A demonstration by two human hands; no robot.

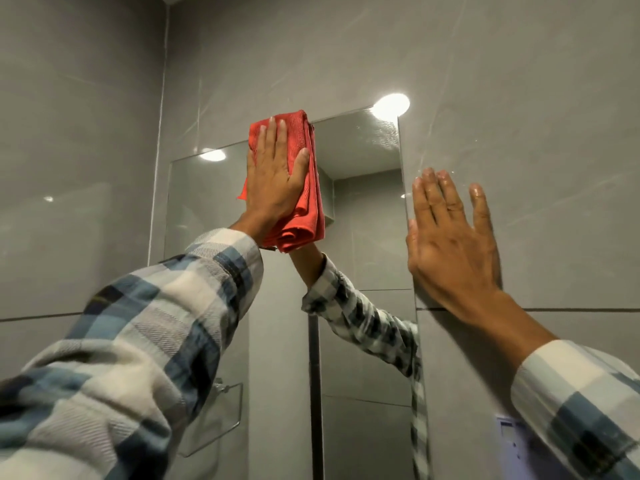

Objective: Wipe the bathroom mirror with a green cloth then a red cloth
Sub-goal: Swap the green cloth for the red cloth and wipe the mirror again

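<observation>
The frameless mirror [363, 216] hangs on a grey tiled wall. A folded red cloth [308, 199] lies flat against the glass at the mirror's top edge. My left hand [273, 181] presses the cloth to the mirror with a flat palm and straight fingers. My right hand [450, 237] rests flat on the wall tile just right of the mirror's edge, fingers spread and wet-looking, holding nothing. The green cloth is not in view.
Grey glossy wall tiles [536, 98] surround the mirror. A round ceiling light reflects at the mirror's top right corner [391, 105]. The mirror reflects a glass corner shelf [221, 417] low on the left. A pale purple object [512, 441] sits low on the right.
</observation>
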